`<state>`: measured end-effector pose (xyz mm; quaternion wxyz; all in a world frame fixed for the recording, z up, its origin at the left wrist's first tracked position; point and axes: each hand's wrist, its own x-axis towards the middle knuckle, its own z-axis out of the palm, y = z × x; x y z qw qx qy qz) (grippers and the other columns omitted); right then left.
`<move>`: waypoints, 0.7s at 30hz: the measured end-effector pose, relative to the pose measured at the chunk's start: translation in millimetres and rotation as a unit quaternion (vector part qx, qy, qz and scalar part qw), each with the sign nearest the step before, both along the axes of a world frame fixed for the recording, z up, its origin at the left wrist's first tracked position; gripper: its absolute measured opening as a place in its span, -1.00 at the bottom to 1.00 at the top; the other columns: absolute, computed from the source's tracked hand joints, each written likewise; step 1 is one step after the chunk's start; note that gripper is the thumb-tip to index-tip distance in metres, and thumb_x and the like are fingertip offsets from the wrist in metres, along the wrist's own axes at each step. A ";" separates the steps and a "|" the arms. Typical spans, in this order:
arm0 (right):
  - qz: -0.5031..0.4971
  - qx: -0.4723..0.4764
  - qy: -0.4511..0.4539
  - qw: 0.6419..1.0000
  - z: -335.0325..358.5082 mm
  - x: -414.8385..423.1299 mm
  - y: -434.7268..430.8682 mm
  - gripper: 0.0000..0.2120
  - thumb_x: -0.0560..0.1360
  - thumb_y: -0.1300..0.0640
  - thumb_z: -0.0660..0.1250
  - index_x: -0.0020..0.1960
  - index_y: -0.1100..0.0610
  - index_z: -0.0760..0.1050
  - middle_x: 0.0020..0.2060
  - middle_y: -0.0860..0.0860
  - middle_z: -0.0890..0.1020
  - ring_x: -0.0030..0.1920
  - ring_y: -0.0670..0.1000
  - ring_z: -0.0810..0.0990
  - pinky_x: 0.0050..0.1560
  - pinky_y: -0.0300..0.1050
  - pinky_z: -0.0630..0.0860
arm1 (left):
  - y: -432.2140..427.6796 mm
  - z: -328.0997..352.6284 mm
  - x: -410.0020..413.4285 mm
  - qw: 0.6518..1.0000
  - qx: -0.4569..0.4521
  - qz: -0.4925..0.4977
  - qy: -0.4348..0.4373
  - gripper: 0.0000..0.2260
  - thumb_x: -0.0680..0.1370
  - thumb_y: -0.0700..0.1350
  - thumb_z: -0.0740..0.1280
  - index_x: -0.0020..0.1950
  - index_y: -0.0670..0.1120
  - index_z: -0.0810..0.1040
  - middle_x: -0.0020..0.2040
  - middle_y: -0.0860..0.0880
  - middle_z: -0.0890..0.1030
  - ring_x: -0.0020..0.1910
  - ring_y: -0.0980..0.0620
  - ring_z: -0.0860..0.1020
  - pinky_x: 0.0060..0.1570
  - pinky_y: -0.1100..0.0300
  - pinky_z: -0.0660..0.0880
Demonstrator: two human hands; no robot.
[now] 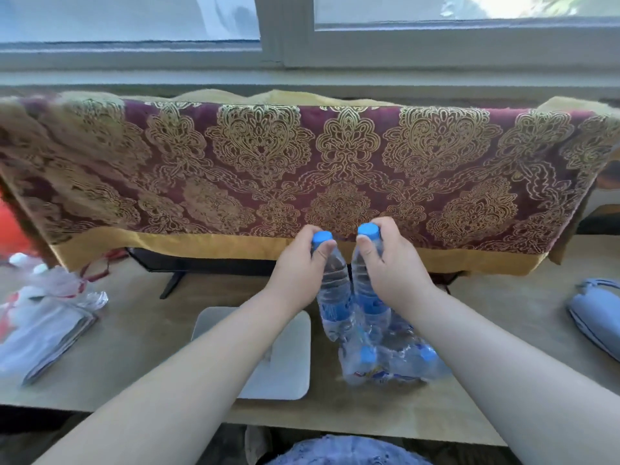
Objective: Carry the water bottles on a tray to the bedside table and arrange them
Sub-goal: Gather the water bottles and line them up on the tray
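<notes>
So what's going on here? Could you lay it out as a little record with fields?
left hand: gripping the neck of one water bottle
right hand: gripping the neck of a second bottle
bottle caps: blue
rest of pack: more bottles in torn plastic wrap, lying on the table
tray: white, bare, left of the pack
backdrop: patterned maroon-and-gold cloth draped over a screen
stage: no bottles on the tray yet

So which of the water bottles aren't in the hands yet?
The two bottles in the torn plastic wrap on the desk, blue caps toward the camera. The other two are held upright, one per hand: left, right.
</notes>
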<state>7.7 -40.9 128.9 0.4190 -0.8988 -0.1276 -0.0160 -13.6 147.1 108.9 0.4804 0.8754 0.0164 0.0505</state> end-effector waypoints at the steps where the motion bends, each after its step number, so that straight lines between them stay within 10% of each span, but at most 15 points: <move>1: 0.003 0.012 0.013 1.000 -1.7 1.1 15.5 -0.86 0.63 -0.16 0.12 0.12 -0.14 0.29 -0.26 -0.14 0.57 -0.26 -0.19 0.52 -0.33 -0.20 0.34 | 14.5 -0.1 -0.5 1.000 0.008 0.002 0.002 -0.82 0.61 0.23 0.15 0.04 0.16 0.40 -0.22 0.14 0.55 -0.22 0.25 0.50 -0.31 0.20 0.37; 14: 0.015 -0.021 0.231 0.973 -145.4 -10.2 170.6 -0.87 0.62 -0.19 0.12 0.08 -0.17 0.30 -0.20 -0.06 0.60 -0.26 -0.05 0.56 -0.36 -0.13 0.37 | 165.3 -115.4 -29.2 0.981 0.074 0.079 0.163 -0.57 0.57 0.19 0.30 0.30 -0.08 0.52 0.14 -0.06 0.63 0.13 -0.06 0.57 -0.10 0.25 0.35; 21: -0.023 -0.103 0.341 0.934 -223.0 -11.6 185.8 -0.60 0.63 -0.23 0.07 0.40 -0.09 0.23 0.08 -0.01 0.60 -0.03 0.07 0.62 -0.15 -0.08 0.51 | 177.1 -183.0 -16.6 0.961 0.049 0.096 0.253 -0.66 0.58 0.19 0.29 0.23 0.01 0.52 -0.08 0.02 0.61 -0.14 -0.01 0.57 -0.23 0.18 0.40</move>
